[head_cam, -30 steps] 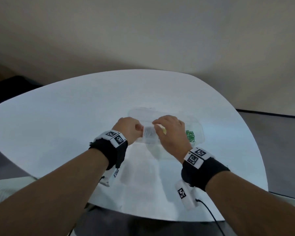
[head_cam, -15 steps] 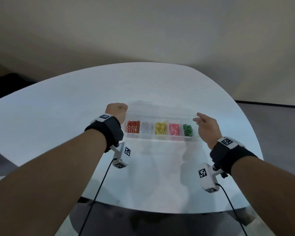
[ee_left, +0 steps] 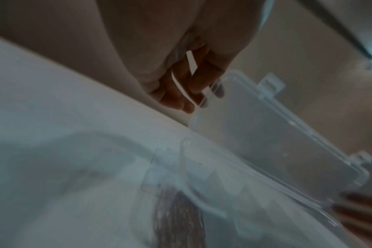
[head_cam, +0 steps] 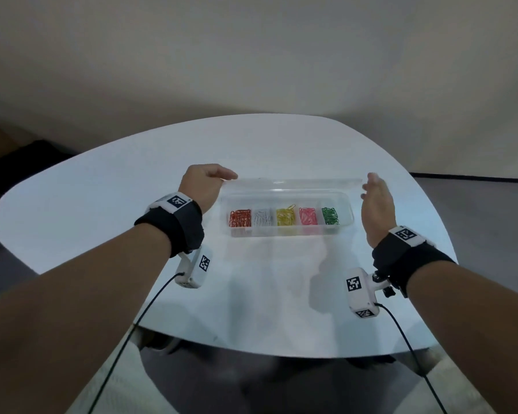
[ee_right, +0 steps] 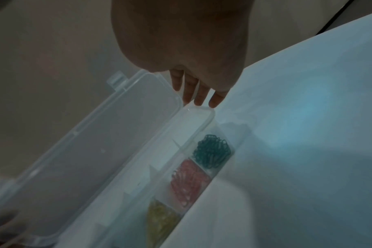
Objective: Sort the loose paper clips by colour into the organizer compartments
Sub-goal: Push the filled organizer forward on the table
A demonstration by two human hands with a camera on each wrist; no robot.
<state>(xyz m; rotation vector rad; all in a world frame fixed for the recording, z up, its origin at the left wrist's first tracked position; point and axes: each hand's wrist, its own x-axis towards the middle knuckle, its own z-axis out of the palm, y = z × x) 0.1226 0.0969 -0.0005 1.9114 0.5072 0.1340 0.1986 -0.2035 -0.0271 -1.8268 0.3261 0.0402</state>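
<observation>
A clear plastic organizer lies in the middle of the table, its lid raised along the back. Its front row holds red, white, yellow, pink and green paper clips, one colour per compartment. My left hand pinches the lid's left end, thumb on its edge; the left wrist view shows its fingers behind the lid. My right hand stands beside the right end, its fingers straight and holding nothing, tips close to the lid.
The white rounded table carries only the organizer. Its front edge lies under my forearms. A camera with a cable hangs from each wrist. A plain wall stands behind, with dark floor to the right.
A second ago both hands were together over the middle of the shut organizer. They have since moved apart to its two ends, and the lid now stands raised.
</observation>
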